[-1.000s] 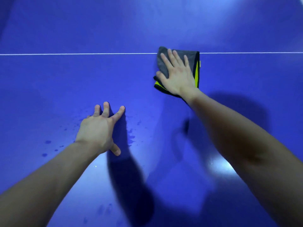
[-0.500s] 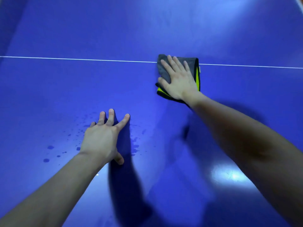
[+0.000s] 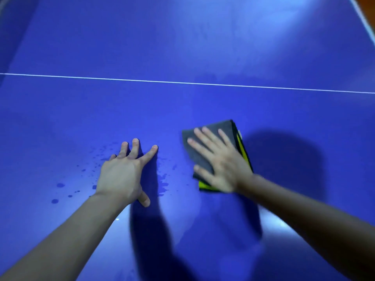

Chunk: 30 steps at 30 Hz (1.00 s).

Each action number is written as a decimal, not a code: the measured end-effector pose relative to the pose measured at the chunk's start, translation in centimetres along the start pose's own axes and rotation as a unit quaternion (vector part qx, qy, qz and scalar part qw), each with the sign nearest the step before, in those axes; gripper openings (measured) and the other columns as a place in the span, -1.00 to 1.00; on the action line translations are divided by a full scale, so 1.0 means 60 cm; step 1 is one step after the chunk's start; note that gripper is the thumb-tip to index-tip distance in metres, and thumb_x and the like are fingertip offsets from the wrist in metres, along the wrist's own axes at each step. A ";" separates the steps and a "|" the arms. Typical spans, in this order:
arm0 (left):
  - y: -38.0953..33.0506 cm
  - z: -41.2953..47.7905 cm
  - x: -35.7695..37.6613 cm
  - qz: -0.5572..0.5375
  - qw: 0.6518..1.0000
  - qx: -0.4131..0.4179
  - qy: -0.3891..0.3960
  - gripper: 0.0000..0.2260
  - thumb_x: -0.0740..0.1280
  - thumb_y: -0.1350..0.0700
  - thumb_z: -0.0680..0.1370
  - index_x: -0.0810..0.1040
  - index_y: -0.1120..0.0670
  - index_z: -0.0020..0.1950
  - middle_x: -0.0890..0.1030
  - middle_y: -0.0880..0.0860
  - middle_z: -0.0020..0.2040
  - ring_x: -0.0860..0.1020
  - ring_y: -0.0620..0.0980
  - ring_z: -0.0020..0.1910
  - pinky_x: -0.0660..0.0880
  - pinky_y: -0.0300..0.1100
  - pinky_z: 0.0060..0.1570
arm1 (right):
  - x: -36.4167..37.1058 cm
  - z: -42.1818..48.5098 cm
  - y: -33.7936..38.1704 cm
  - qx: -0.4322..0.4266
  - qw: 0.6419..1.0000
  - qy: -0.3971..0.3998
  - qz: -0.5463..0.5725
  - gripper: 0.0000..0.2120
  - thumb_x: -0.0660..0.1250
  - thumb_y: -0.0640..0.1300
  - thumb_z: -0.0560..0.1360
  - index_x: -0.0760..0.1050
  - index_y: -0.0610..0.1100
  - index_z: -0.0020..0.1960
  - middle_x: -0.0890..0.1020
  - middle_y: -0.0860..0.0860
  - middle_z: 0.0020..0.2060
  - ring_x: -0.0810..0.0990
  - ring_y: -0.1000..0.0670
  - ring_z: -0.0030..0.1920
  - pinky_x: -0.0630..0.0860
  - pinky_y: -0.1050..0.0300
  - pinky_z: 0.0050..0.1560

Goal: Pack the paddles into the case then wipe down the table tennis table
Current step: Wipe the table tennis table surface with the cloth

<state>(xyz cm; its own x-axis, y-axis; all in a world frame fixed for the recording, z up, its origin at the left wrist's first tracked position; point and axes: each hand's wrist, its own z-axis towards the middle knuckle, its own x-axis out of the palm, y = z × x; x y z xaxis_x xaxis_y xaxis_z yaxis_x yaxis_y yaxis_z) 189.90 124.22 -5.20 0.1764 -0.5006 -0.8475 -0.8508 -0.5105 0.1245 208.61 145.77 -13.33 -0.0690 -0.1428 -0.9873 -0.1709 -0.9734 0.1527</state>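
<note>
My right hand [image 3: 221, 165] presses the folded cloth [image 3: 203, 161] flat-fingered on the tabletop [image 3: 203, 47]; water droplets [image 3: 162, 179] lie just left of the cloth, around my left hand [image 3: 121, 177], splayed, holding nothing.

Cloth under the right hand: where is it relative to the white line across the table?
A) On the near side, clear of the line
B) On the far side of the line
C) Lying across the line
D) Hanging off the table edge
A: the cloth lies flat under the right hand, nearer than the white line, with bare blue table between them.
</note>
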 end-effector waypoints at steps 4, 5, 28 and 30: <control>-0.001 0.002 0.006 -0.007 1.000 -0.001 -0.003 0.44 0.68 -0.40 0.13 -0.34 -0.37 0.66 -0.18 -0.01 0.75 0.01 0.10 0.74 0.49 -0.05 0.22 | 0.003 0.216 -0.087 0.128 0.992 0.007 0.010 -0.26 0.06 0.36 0.66 0.15 0.08 0.77 0.10 0.00 0.77 0.01 -0.03 0.77 -0.06 -0.28 0.73; -0.001 0.002 0.007 -0.010 1.000 -0.004 -0.006 0.44 0.69 -0.39 0.12 -0.33 -0.37 0.66 -0.18 -0.02 0.75 0.01 0.10 0.74 0.48 -0.05 0.22 | 0.000 0.259 -0.098 0.155 0.988 0.012 0.011 -0.24 0.02 0.37 0.65 0.12 0.09 0.77 0.08 0.00 0.77 -0.01 -0.03 0.77 -0.10 -0.27 0.74; 0.129 -0.056 0.059 -0.082 0.993 -0.077 0.035 0.61 0.58 -0.57 -0.01 -0.42 -0.15 0.69 -0.27 0.11 0.73 -0.26 0.17 0.72 -0.01 0.20 0.68 | 0.028 0.315 0.006 0.175 0.984 -0.001 0.019 -0.24 0.03 0.36 0.65 0.14 0.07 0.77 0.08 0.00 0.77 -0.01 -0.04 0.77 -0.13 -0.27 0.74; 0.137 -0.053 0.068 -0.096 0.991 -0.084 0.033 0.63 0.58 -0.58 -0.06 -0.41 -0.17 0.69 -0.28 0.08 0.73 -0.22 0.16 0.73 0.10 0.16 0.67 | 0.027 0.393 -0.015 0.211 0.977 0.003 0.012 -0.22 -0.01 0.38 0.64 0.09 0.06 0.78 0.04 -0.01 0.78 -0.05 -0.05 0.77 -0.19 -0.27 0.73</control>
<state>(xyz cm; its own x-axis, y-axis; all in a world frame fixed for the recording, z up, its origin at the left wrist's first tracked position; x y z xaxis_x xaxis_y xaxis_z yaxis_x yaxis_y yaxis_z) 185.20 115.74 -5.98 0.3634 -0.4250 -0.8290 -0.7056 -0.7066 0.0529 185.47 150.66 -14.06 -0.0726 -0.1666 -0.9834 -0.5601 -0.8090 0.1784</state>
